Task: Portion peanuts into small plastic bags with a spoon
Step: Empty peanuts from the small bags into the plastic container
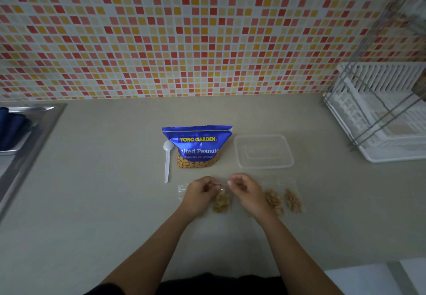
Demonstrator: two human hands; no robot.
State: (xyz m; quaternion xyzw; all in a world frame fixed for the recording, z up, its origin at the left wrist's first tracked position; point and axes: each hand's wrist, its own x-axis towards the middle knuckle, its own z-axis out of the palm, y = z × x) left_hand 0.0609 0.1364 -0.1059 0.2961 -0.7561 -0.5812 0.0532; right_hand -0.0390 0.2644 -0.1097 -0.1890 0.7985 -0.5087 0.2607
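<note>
The left hand (199, 193) and right hand (247, 192) pinch, fingers curled, the far mouth of a small bag (221, 203) whose length runs near-far. The spoon (167, 158) lies likewise, bowl far.

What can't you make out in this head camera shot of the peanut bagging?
1. Head view: whether the small bag is sealed; the left hand and right hand pinch and cover its top.
2. Head view: the dark blue thing, cut off by the left edge.
3. Head view: small print on the peanut packet, too small and blurred.
</note>
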